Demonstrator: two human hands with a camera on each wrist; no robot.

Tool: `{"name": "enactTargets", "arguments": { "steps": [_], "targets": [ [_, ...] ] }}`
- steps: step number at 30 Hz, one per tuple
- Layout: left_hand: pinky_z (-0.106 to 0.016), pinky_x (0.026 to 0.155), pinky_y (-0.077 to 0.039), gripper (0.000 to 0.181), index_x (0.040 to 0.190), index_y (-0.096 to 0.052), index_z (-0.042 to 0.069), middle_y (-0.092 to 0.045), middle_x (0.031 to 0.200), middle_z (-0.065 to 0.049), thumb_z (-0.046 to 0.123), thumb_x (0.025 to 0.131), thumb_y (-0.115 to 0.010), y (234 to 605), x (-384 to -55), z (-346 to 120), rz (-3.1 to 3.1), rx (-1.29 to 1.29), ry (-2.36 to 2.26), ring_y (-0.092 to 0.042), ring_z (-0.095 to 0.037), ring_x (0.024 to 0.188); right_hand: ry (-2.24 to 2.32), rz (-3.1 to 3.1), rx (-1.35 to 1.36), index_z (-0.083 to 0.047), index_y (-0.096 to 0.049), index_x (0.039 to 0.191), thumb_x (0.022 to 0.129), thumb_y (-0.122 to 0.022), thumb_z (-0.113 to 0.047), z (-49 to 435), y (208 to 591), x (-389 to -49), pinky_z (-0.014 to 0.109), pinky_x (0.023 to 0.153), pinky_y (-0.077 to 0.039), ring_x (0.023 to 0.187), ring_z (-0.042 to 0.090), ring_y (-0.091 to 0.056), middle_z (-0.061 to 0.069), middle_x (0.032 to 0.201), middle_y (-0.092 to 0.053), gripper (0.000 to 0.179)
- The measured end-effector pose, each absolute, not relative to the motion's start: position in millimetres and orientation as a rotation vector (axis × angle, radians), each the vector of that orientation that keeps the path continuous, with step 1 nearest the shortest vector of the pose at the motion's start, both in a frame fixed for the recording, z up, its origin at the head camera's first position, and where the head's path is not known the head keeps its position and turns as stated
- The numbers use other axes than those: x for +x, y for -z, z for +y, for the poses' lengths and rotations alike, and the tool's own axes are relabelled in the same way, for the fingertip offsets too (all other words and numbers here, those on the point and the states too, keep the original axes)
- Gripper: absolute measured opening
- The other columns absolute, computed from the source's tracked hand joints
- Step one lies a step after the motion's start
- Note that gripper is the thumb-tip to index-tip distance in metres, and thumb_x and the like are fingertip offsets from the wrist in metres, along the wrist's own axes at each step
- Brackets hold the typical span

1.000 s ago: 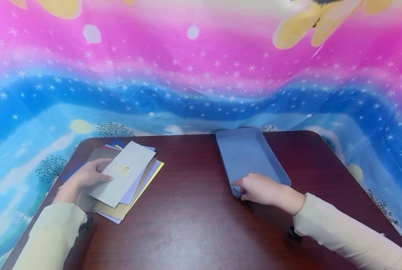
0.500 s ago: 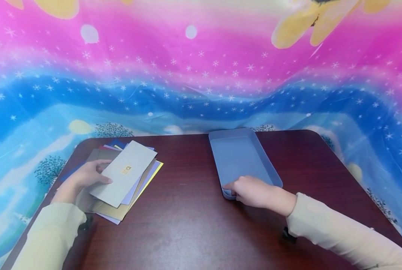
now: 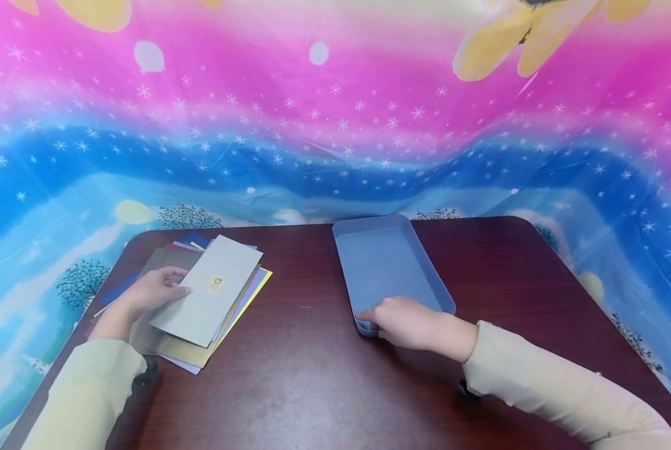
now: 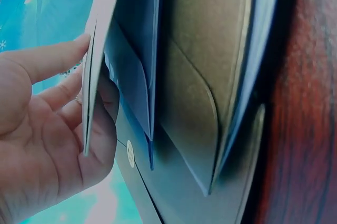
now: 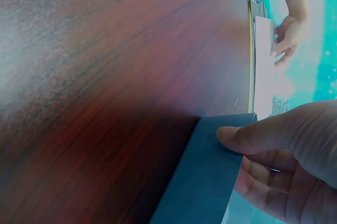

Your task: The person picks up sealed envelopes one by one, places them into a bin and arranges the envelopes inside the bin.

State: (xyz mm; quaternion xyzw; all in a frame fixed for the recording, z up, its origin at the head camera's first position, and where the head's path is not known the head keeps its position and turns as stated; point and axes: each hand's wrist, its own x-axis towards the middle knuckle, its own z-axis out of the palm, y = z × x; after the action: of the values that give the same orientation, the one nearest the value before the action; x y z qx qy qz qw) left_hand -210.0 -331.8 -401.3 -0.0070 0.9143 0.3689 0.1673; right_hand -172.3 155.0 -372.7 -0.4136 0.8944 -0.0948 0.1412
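Note:
My left hand [image 3: 154,292] pinches the near-left edge of a white envelope [image 3: 211,287] with a small gold emblem. In the left wrist view the thumb lies on one face of that envelope [image 4: 100,40] and the fingers are behind it. Beneath it is a pile of other envelopes: a tan one [image 4: 205,40], a grey-brown one and others with lilac, blue and yellow edges. My right hand [image 3: 408,322] grips the near-left corner of a shallow blue-grey tray [image 3: 391,262]. In the right wrist view the thumb presses the tray's outer wall [image 5: 202,166], fingers inside the rim.
Both hands work over a dark red-brown wooden table [image 3: 301,387]. A printed cloth [image 3: 290,144] in pink and blue hangs behind it and along the sides. Bare tabletop lies between the envelope pile and the tray. A dark device sits at each wrist.
The right hand has slid the tray left across the table, toward the envelopes. The left hand stays at the pile, its thumb shifting slightly up along the white envelope.

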Motion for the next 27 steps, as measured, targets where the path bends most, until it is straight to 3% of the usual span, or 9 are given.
{"name": "enactTargets", "arguments": {
  "steps": [5, 12, 15, 17, 21, 24, 27],
  "targets": [
    [-0.049, 0.085, -0.055, 0.049, 0.143, -0.039, -0.015, -0.053, 0.130, -0.041, 0.016, 0.107, -0.051, 401.5, -209.6, -330.7, 2.587, 0.009, -1.084, -0.063, -0.042, 0.108, 0.258, 2.577, -1.238, 0.000, -0.067, 0.132, 0.089, -0.069, 0.010, 146.9, 374.1, -172.4, 0.026, 0.070, -0.055, 0.086, 0.016, -0.070, 0.004, 0.092, -0.074, 0.045],
    [-0.061, 0.097, -0.048, 0.053, 0.149, -0.032, -0.012, -0.051, 0.136, -0.038, 0.021, 0.111, -0.045, 402.4, -207.9, -327.3, 2.503, 0.001, -1.182, -0.060, -0.036, 0.113, 0.215, 2.592, -1.266, -0.001, -0.068, 0.131, 0.089, -0.069, 0.009, 137.2, 376.5, -172.5, 0.026, 0.071, -0.056, 0.086, 0.015, -0.070, 0.004, 0.092, -0.074, 0.044],
    [-0.060, 0.098, -0.048, 0.054, 0.150, -0.029, -0.012, -0.052, 0.135, -0.036, 0.021, 0.111, -0.045, 402.6, -206.8, -326.1, 2.460, 0.010, -1.230, -0.061, -0.031, 0.109, 0.183, 2.599, -1.271, -0.002, -0.068, 0.131, 0.088, -0.070, 0.009, 131.9, 377.0, -172.1, 0.026, 0.071, -0.056, 0.087, 0.015, -0.070, 0.004, 0.092, -0.074, 0.045],
    [-0.051, 0.094, -0.052, 0.055, 0.151, -0.028, -0.012, -0.056, 0.129, -0.032, 0.020, 0.111, -0.045, 403.5, -206.7, -325.5, 2.447, 0.020, -1.250, -0.062, -0.024, 0.102, 0.161, 2.604, -1.278, -0.002, -0.068, 0.131, 0.088, -0.071, 0.008, 127.5, 377.4, -171.7, 0.026, 0.070, -0.056, 0.086, 0.016, -0.070, 0.005, 0.093, -0.074, 0.045],
    [-0.030, 0.067, -0.048, 0.055, 0.153, -0.027, -0.011, -0.057, 0.092, -0.011, 0.017, 0.110, -0.046, 406.0, -207.5, -323.5, 2.409, 0.024, -1.297, -0.052, -0.010, 0.073, 0.134, 2.612, -1.304, -0.003, -0.068, 0.131, 0.088, -0.072, 0.007, 117.3, 378.0, -170.8, 0.027, 0.069, -0.056, 0.086, 0.017, -0.071, 0.006, 0.094, -0.074, 0.044],
    [-0.028, 0.059, -0.039, 0.055, 0.154, -0.026, -0.012, -0.044, 0.079, -0.002, 0.015, 0.110, -0.046, 407.7, -207.8, -321.8, 2.373, 0.021, -1.329, -0.041, -0.011, 0.065, 0.133, 2.614, -1.325, -0.003, -0.068, 0.131, 0.088, -0.072, 0.006, 109.9, 378.1, -170.3, 0.026, 0.067, -0.055, 0.083, 0.016, -0.070, 0.007, 0.094, -0.074, 0.043],
    [-0.029, 0.065, -0.044, 0.055, 0.153, -0.025, -0.011, -0.048, 0.084, -0.003, 0.015, 0.110, -0.045, 408.3, -207.1, -320.7, 2.342, 0.026, -1.362, -0.046, -0.013, 0.072, 0.138, 2.613, -1.334, -0.002, -0.067, 0.133, 0.090, -0.071, 0.004, 103.6, 378.1, -170.2, 0.024, 0.063, -0.052, 0.077, 0.014, -0.067, 0.009, 0.093, -0.074, 0.044]
  ]
}}
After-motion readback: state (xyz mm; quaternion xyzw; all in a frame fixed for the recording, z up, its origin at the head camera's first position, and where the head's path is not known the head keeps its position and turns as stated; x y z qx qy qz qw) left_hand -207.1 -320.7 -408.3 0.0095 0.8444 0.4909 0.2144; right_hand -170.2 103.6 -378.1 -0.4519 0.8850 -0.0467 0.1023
